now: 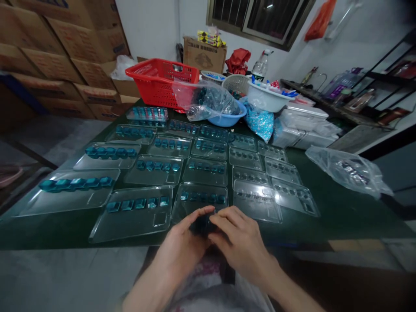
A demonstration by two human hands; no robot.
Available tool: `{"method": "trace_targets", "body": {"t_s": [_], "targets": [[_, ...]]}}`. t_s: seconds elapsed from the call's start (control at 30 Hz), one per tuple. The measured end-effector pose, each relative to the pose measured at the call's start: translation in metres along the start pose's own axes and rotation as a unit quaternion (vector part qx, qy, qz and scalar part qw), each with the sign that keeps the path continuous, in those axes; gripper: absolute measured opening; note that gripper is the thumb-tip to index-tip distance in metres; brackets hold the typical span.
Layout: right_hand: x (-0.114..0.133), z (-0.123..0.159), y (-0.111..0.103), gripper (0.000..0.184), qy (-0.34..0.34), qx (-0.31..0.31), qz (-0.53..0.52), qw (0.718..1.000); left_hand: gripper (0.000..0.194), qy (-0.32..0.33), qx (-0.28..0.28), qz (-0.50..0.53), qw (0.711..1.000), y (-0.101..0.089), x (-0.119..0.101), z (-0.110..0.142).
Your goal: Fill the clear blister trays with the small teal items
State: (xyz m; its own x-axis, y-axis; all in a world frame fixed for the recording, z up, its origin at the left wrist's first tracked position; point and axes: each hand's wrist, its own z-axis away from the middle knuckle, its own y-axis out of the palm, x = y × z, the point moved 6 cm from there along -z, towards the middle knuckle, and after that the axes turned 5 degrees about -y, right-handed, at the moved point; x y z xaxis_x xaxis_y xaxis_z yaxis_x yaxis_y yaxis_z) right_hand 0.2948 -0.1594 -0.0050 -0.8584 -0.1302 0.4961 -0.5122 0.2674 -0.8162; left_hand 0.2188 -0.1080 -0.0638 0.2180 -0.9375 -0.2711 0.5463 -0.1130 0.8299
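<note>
My left hand (182, 247) and my right hand (238, 242) meet at the near edge of a dark green table (341, 212). Both have fingers curled together around a small dark object (202, 224) that I cannot make out. They hover over the nearest clear plastic blister tray (199, 201), which holds a row of teal pieces. Several more such trays (156, 169) cover the table, some filled with teal pieces, while those at the right (256, 199) look empty.
A red basket (162, 80), a blue bowl with a plastic bag (224, 115), a white basin (266, 97) and stacked white packs (302, 123) stand at the back. A clear bag (349, 169) lies right. Cardboard boxes (55, 52) pile up left.
</note>
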Motion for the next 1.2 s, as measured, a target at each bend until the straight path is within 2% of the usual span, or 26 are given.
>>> {"method": "trace_targets", "body": {"t_s": [0.07, 0.17, 0.23, 0.3, 0.37, 0.47, 0.53, 0.63, 0.77, 0.83, 1.03, 1.2], "targets": [[-0.002, 0.002, 0.002, 0.017, 0.012, -0.013, -0.011, 1.0, 0.023, 0.009, -0.006, -0.017, 1.0, 0.0, 0.001, 0.001], [-0.009, 0.006, 0.0, 0.013, 0.05, -0.043, -0.084, 0.994, 0.018, 0.045, 0.014, -0.077, 0.996, 0.0, 0.001, 0.003], [-0.013, 0.009, 0.0, 0.009, 0.088, -0.05, -0.156, 0.983, 0.014, 0.064, 0.03, -0.12, 0.99, -0.001, 0.002, 0.003], [-0.019, 0.012, 0.003, 0.007, 0.138, -0.044, -0.248, 0.958, 0.008, 0.076, 0.032, -0.159, 0.984, -0.003, 0.005, 0.002], [-0.027, 0.017, 0.012, 0.009, 0.196, -0.031, -0.361, 0.911, 0.007, 0.082, 0.027, -0.202, 0.976, -0.004, 0.008, 0.0], [-0.036, 0.026, 0.028, 0.017, 0.266, -0.011, -0.52, 0.811, 0.01, 0.098, -0.001, -0.269, 0.958, -0.004, 0.012, -0.002], [-0.041, 0.032, 0.035, 0.019, 0.286, -0.014, -0.588, 0.757, 0.012, 0.11, -0.025, -0.297, 0.948, -0.003, 0.012, -0.004], [-0.048, 0.037, 0.036, 0.019, 0.283, -0.047, -0.643, 0.71, 0.016, 0.099, -0.051, -0.296, 0.949, 0.0, 0.013, -0.006], [-0.051, 0.041, 0.032, 0.018, 0.27, -0.065, -0.676, 0.683, 0.015, 0.028, -0.046, -0.28, 0.959, 0.005, 0.021, -0.008], [-0.051, 0.043, 0.03, 0.016, 0.27, -0.059, -0.691, 0.667, 0.013, 0.015, -0.039, -0.275, 0.961, 0.006, 0.023, -0.009], [-0.055, 0.044, 0.026, 0.014, 0.263, -0.049, -0.727, 0.633, 0.014, 0.021, -0.023, -0.237, 0.971, 0.011, 0.028, -0.014], [-0.058, 0.045, 0.026, 0.015, 0.254, -0.05, -0.744, 0.616, 0.01, 0.042, -0.031, -0.273, 0.961, 0.022, 0.029, -0.016]]}}
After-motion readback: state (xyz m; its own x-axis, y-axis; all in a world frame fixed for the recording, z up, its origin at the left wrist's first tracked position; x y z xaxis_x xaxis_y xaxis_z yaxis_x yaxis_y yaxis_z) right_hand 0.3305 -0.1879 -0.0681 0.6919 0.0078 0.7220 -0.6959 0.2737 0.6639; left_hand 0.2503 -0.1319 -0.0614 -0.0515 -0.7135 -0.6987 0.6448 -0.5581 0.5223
